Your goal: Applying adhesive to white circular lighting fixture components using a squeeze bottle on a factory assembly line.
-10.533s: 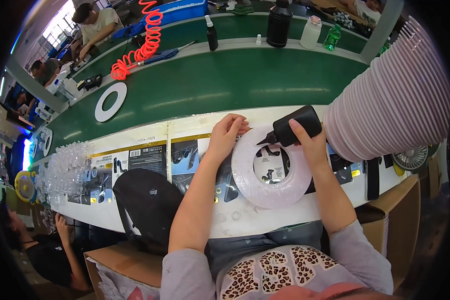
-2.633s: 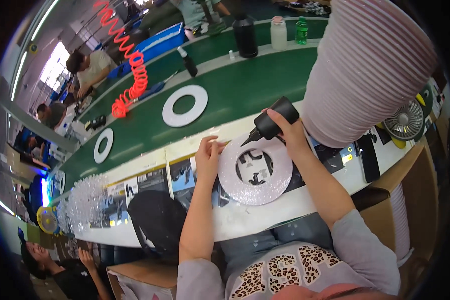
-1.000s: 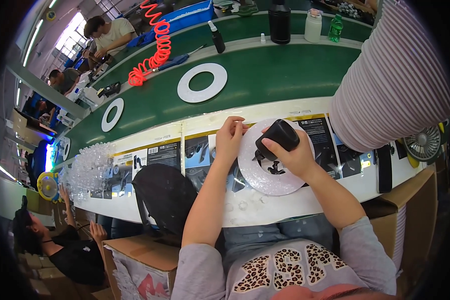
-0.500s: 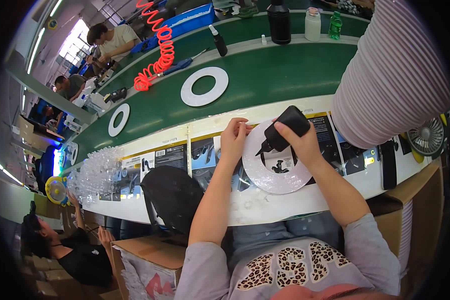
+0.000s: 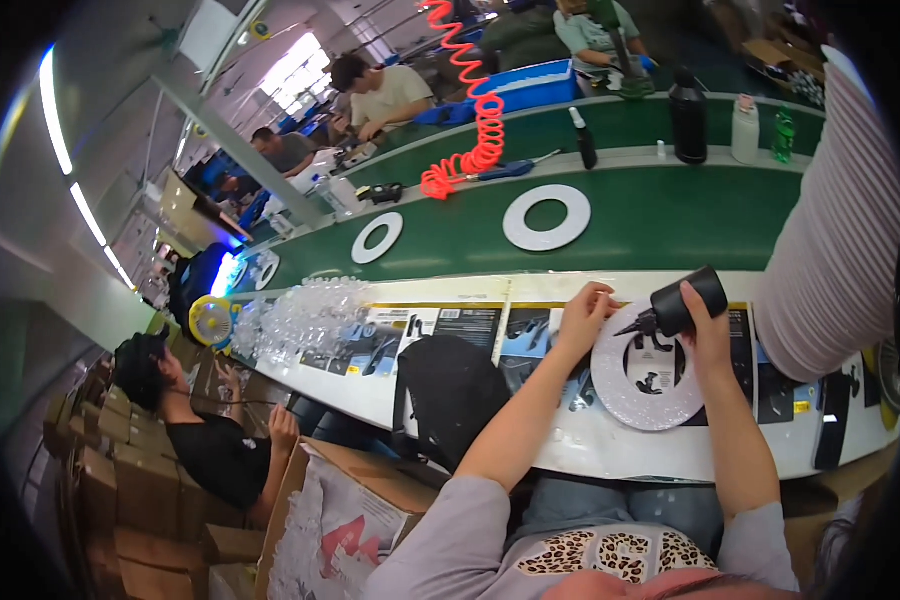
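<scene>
Head view: the right hand (image 5: 708, 332) grips a black squeeze bottle (image 5: 698, 298) above a white ring (image 5: 650, 415) on the table, covering its one-o'clock side. The left hand (image 5: 585, 318) curls at eleven; whether it pinches is unclear. From the ring, a tall ring stack (image 5: 830, 250) crowds two o'clock; a rounded black object (image 5: 450, 395), nine; a red coiled hose (image 5: 489, 135), eleven.

1 held btl (image 5: 673, 306), 1 red hose (image 5: 489, 140)
</scene>
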### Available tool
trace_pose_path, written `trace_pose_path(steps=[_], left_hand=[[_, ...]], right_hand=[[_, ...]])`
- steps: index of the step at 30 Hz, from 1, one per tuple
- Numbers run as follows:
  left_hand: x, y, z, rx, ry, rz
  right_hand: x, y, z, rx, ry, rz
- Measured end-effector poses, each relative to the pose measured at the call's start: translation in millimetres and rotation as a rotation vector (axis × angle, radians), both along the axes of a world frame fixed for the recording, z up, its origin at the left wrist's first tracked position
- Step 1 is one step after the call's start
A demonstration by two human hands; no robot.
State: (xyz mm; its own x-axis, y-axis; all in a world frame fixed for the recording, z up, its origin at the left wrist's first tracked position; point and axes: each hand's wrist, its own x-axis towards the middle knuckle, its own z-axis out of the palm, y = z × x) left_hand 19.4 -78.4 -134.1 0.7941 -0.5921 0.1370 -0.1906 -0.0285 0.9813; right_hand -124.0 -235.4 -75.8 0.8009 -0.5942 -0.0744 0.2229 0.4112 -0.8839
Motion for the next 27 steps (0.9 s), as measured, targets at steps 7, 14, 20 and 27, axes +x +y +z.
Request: trace_pose_path(steps=[7,14,20,27], left_hand=[[7,1,-6,-0.042,-0.024,0.021],[6,0,-7,-0.053,-0.063,0.050],[1,2,1,-0.040,-0.045,0.040],[1,1,7,-0.065,-0.070,0.046]], right_hand=[[1,8,8,-0.109,0.073,0.060],[-1,22,19,-0.138,0.042,-0.116],[1,18,14,-0.058,0.035,-0.126],[0,-3,-5,0.001,0.031,-0.026]])
